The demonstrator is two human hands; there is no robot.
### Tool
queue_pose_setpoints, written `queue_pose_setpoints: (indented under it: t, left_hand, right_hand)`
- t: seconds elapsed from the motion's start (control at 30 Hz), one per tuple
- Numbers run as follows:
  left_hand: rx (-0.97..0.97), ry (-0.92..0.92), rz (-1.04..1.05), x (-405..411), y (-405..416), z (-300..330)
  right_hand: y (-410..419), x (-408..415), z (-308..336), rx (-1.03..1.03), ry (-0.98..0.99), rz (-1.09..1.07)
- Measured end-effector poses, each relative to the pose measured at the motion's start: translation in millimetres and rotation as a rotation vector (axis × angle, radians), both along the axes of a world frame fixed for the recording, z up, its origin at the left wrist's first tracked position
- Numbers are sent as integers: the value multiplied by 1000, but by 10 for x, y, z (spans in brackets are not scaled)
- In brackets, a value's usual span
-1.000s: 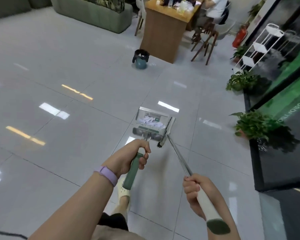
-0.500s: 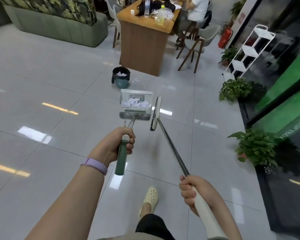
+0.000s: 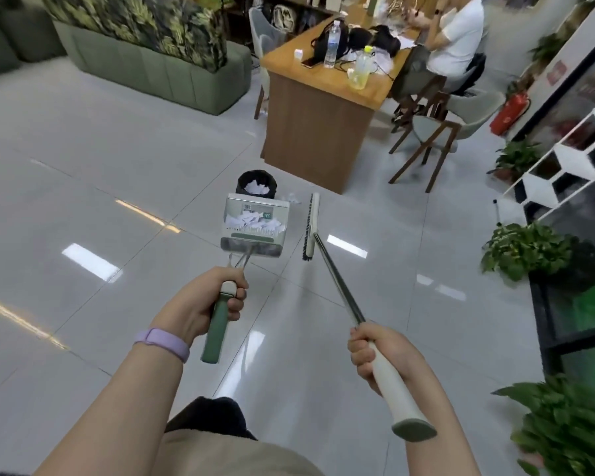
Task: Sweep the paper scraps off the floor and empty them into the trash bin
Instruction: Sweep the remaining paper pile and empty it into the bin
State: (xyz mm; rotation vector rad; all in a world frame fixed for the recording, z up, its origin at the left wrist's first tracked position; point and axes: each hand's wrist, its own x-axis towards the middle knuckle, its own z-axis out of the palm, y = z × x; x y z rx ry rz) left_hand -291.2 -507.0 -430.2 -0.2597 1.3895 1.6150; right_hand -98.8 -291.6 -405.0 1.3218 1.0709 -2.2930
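My left hand (image 3: 205,305) grips the green handle of a metal dustpan (image 3: 255,225), held off the floor with white paper scraps (image 3: 251,219) piled inside. My right hand (image 3: 380,352) grips the white end of the broom (image 3: 311,228), whose brush head hangs just right of the dustpan. The black-lined trash bin (image 3: 256,183) stands right behind the dustpan, with white paper inside it. A crumpled scrap (image 3: 293,198) lies on the floor beside the bin.
A wooden desk (image 3: 318,132) with bottles and bags stands behind the bin, a person seated at it on wooden chairs (image 3: 426,139). Potted plants (image 3: 526,250) and a white rack (image 3: 564,159) line the right side. A green sofa (image 3: 158,77) sits far left.
I have walked toward the bin. The dustpan and broom, carried in front of me, now reach just short of it, and the desk looms closer.
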Motion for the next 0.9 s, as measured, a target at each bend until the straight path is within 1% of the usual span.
queue_pose_setpoints:
  t: [0.17,0.3,0.47,0.73,0.9]
  left_hand:
    - [-65,54,16,-1200,715,-205]
    - [-138,101,0,-2366,1297,-436]
    - [-279,149,-87,-3613,1895,-510]
    - [-466,219,-180,-4844,2851,-535]
    - [-658,280,-262,-5347,3411,-647]
  right_hand:
    - [692,-1224,-191,18,-21,32]
    - [1167,-2266,-381,-4,-58,36]
    - [1596,-3468,-482,40,-78,52]
    - [2431,-4854,-565,179,-16,160]
    - [3148,-5592,-672,276,-9,316]
